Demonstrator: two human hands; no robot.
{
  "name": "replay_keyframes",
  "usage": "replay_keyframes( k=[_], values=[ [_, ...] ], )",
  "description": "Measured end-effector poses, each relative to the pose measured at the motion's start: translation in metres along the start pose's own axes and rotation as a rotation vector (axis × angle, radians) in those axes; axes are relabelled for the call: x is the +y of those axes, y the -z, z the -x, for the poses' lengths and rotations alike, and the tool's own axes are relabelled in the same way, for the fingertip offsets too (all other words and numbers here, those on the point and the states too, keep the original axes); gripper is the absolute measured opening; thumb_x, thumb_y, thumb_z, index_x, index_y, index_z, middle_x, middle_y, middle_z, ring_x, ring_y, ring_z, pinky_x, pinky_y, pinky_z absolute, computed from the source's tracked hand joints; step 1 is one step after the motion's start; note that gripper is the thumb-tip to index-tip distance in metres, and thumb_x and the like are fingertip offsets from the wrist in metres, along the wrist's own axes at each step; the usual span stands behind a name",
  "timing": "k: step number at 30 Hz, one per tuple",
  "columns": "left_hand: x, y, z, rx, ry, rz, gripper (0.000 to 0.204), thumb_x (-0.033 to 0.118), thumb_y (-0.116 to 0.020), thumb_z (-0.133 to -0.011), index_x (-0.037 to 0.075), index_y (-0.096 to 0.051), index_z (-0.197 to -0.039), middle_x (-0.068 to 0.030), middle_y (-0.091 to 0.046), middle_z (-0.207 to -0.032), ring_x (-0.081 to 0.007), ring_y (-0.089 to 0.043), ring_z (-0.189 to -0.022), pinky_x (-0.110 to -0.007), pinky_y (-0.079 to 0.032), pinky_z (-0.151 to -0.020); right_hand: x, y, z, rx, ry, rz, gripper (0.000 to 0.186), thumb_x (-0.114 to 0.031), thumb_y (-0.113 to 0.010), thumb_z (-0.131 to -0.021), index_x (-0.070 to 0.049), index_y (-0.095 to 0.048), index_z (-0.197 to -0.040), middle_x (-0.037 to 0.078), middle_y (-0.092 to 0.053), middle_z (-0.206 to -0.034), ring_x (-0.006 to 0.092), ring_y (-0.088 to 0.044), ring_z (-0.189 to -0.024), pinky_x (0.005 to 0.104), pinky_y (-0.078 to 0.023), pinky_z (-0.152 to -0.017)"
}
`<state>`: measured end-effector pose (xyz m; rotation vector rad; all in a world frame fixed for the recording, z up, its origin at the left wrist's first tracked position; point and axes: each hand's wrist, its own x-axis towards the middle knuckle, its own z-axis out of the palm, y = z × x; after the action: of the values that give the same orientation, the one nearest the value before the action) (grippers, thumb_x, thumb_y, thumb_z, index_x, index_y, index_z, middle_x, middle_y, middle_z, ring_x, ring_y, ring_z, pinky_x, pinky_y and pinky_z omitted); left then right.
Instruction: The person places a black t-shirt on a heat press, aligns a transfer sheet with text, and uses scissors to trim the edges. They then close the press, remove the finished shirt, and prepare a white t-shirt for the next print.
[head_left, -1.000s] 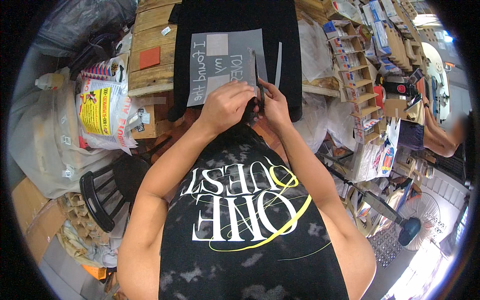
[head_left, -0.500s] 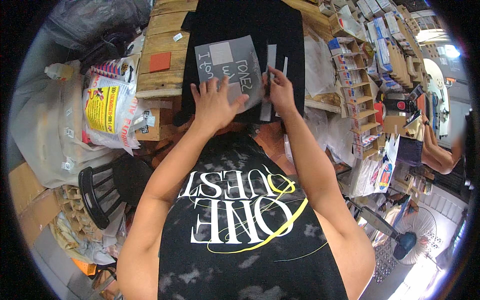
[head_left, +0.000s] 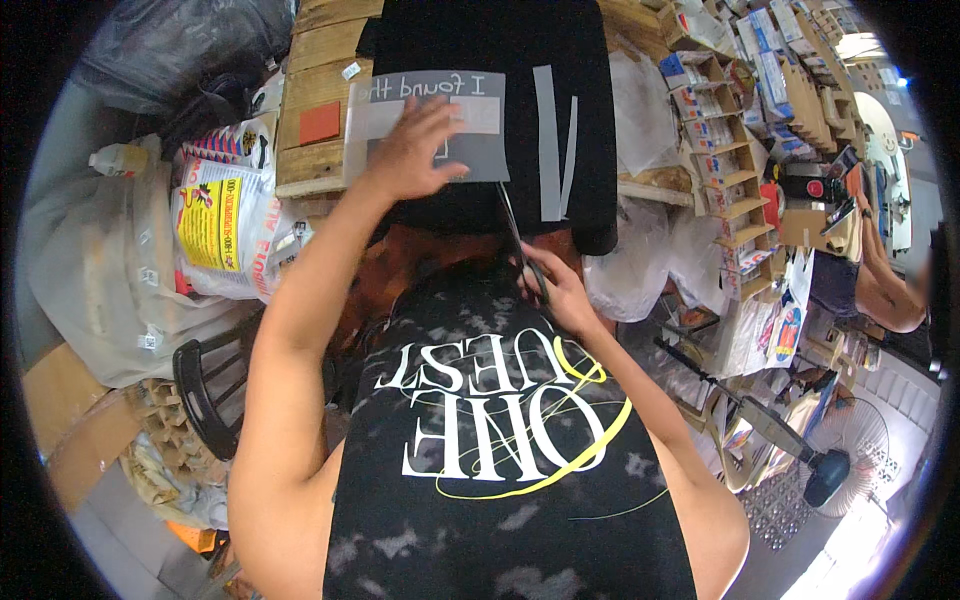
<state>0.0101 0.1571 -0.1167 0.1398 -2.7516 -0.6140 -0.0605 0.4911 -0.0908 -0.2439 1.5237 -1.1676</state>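
Note:
My left hand (head_left: 420, 147) lies with fingers spread on a grey translucent film sheet (head_left: 485, 158) with white mirrored lettering and pale rectangles. The sheet rests partly on black cloth (head_left: 485, 35) and partly over bare wood at its left. My right hand (head_left: 562, 288) grips black-handled scissors (head_left: 514, 226), close to my body. Their blades point away from me and reach the sheet's near right corner; whether they touch it I cannot tell. Two cut grey strips, a wider strip (head_left: 548, 140) and a narrower strip (head_left: 569, 160), lie on the cloth right of the sheet.
The wooden table (head_left: 330, 60) carries a red-orange square (head_left: 320, 123) and a small white tag (head_left: 350, 71). Stacked cardboard bins (head_left: 735, 185) stand at the right, with clear plastic (head_left: 640, 115) beside the cloth. A black chair (head_left: 205, 395) and a fan (head_left: 828, 478) stand nearby. Another person's arm (head_left: 880, 255) shows far right.
The sheet has turned so its lettering runs sideways, and it sits farther left. My right hand has left the strips and come toward my body with the scissors. My left hand moved slightly away.

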Motion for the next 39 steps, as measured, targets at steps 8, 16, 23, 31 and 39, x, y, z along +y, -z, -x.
replay_keyframes(
  k=[8, 16, 23, 31, 39],
  values=[
    [0.051, -0.042, 0.006, 0.123, -0.086, 0.06, 0.019, 0.015, -0.069, -0.087, 0.009, -0.072, -0.104, -0.0043, -0.069, -0.119, -0.0276, -0.056, -0.128, -0.054, -0.035, -0.115, -0.017, -0.042, -0.028, 0.177, 0.096, -0.075, 0.053, -0.028, -0.064, -0.1, -0.01, -0.046, -0.147, 0.002, -0.057, -0.088, 0.011, -0.061, -0.07, 0.0246, -0.049, -0.056],
    [0.055, -0.043, 0.009, 0.182, -0.092, 0.035, 0.017, 0.008, -0.071, -0.085, 0.009, -0.074, -0.102, -0.0052, -0.072, -0.115, -0.0291, -0.061, -0.122, -0.052, -0.042, -0.111, -0.024, -0.044, -0.033, 0.19, 0.081, -0.089, 0.051, -0.029, -0.063, -0.1, -0.014, -0.047, -0.147, 0.002, -0.058, -0.09, 0.0114, -0.062, -0.07, 0.0241, -0.049, -0.055],
    [0.056, -0.041, 0.009, 0.185, -0.076, 0.05, 0.016, 0.009, -0.07, -0.086, 0.008, -0.075, -0.102, -0.0058, -0.073, -0.114, -0.0296, -0.062, -0.121, -0.053, -0.042, -0.111, -0.027, -0.045, -0.035, 0.206, 0.087, -0.07, 0.051, -0.03, -0.063, -0.1, -0.013, -0.048, -0.146, 0.002, -0.058, -0.089, 0.0107, -0.061, -0.069, 0.0239, -0.049, -0.054],
    [0.057, -0.044, 0.006, 0.184, -0.067, 0.043, 0.015, 0.01, -0.069, -0.086, 0.009, -0.075, -0.1, -0.0063, -0.073, -0.113, -0.03, -0.063, -0.121, -0.053, -0.042, -0.11, -0.027, -0.049, -0.033, 0.241, 0.067, -0.042, 0.053, -0.027, -0.066, -0.098, -0.008, -0.048, -0.144, 0.001, -0.057, -0.077, 0.0097, -0.059, -0.059, 0.025, -0.045, -0.045],
    [0.066, -0.036, 0.008, 0.212, -0.06, 0.093, 0.017, 0.013, -0.066, -0.086, 0.01, -0.073, -0.101, -0.0047, -0.073, -0.111, -0.0286, -0.064, -0.117, -0.052, -0.04, -0.112, -0.052, -0.045, -0.051, 0.254, 0.06, -0.137, 0.05, -0.025, -0.065, -0.099, -0.011, -0.049, -0.144, 0.003, -0.058, -0.084, 0.0118, -0.06, -0.061, 0.0252, -0.045, -0.048]
  ],
)
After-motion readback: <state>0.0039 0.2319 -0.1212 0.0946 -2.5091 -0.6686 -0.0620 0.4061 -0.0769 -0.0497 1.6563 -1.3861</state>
